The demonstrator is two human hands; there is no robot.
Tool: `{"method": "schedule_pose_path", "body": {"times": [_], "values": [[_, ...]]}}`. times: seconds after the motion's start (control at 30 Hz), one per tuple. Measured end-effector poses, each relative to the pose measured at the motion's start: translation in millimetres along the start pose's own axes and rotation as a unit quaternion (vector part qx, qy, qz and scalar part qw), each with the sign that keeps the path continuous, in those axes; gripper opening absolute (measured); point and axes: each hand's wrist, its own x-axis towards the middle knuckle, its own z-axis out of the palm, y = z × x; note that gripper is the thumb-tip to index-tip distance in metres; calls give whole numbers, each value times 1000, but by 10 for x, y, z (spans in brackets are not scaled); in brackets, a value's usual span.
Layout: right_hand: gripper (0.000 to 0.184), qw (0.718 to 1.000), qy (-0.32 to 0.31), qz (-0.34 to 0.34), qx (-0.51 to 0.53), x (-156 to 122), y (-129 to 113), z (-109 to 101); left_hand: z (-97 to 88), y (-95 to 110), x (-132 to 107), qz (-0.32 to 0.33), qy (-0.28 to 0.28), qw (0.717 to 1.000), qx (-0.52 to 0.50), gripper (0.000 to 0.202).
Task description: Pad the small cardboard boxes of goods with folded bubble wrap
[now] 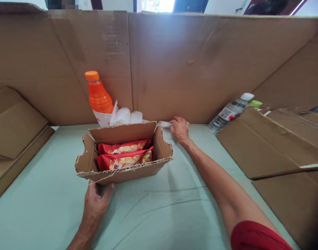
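An open cardboard box stands in the middle of the cloth, with red snack packets upright inside. Below its front left corner is my left hand, thumb spread away from the fingers; the fingertips are partly hidden by the box, so contact is unclear. Behind the box on the right, my right hand closes its fingers on the end of clear bubble wrap. Rolled-up bubble wrap lies behind the box, beside an orange drink bottle that leans by the back wall.
A tall cardboard wall closes off the back. On the right, a water bottle tilts against a cardboard box, with a green cap behind it. More cardboard stands at left. Pale green cloth covers the surface.
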Motion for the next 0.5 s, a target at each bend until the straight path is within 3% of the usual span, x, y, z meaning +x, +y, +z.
{"method": "schedule_pose_path", "body": {"times": [0.13, 0.27, 0.33, 0.43, 0.5], "values": [[32, 1000, 19, 2, 10, -471, 33, -483, 1, 18, 23, 20, -11, 1000, 8, 55], [32, 992, 10, 30, 121, -1416, 59, -1084, 25, 132, 32, 55, 6, 998, -7, 58], [33, 979, -5, 52, 198, -1901, 34, -1330, 1, 263, -15, 83, 47, 995, 0, 70], [32, 960, -61, 53, 268, -2476, -83, -1624, -98, 540, -263, 152, 128, 979, 47, 85], [30, 945, -109, 43, 305, -2737, -209, -1757, -169, 690, -582, 170, 126, 975, 64, 81]]}}
